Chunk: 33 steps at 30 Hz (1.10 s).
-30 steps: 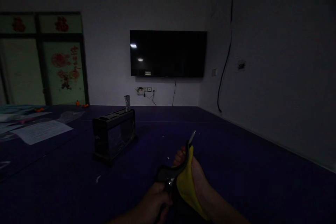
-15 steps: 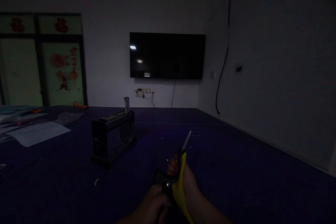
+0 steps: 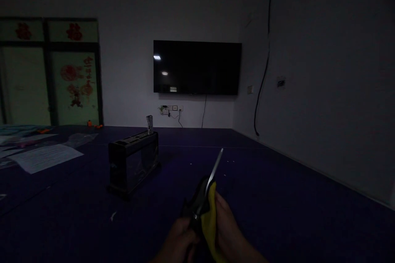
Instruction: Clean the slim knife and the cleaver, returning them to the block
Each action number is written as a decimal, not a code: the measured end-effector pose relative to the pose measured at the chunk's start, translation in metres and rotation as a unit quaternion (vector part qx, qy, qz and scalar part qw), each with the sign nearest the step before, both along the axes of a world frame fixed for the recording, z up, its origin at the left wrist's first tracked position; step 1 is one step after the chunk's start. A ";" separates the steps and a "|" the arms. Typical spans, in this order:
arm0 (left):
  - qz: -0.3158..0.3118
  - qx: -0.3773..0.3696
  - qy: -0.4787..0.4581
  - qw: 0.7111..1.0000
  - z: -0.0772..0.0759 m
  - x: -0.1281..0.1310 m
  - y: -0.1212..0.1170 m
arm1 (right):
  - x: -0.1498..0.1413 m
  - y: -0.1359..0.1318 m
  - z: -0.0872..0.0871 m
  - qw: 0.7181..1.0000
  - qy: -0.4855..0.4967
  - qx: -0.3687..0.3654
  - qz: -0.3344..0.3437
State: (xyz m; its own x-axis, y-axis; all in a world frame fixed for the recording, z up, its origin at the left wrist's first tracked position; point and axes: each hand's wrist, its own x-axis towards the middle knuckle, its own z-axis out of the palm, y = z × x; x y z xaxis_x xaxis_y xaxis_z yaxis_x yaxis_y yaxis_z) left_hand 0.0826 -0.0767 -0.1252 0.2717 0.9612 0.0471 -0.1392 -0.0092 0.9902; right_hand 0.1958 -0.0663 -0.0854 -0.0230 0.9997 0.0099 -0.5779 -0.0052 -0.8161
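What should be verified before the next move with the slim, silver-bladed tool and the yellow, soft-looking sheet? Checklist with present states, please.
1. Left hand closed around the dark lower end of the slim, silver-bladed tool: ok.
2. Right hand holding the yellow, soft-looking sheet: ok.
3. Blade tip pointing away from the person, beyond both hands: ok.
4. Right fingertips clear of the blade's edge: cannot tell; the sheet partly hides them.
5. Black, box-shaped stand apart from both hands: ok, it stands off to the left.
6. Light good enough to judge the grip: not ok; the picture is very dim.
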 end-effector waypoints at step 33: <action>0.105 0.000 0.034 0.994 0.002 -0.005 0.008 | 0.013 0.002 -0.044 0.982 -0.161 0.094 -0.015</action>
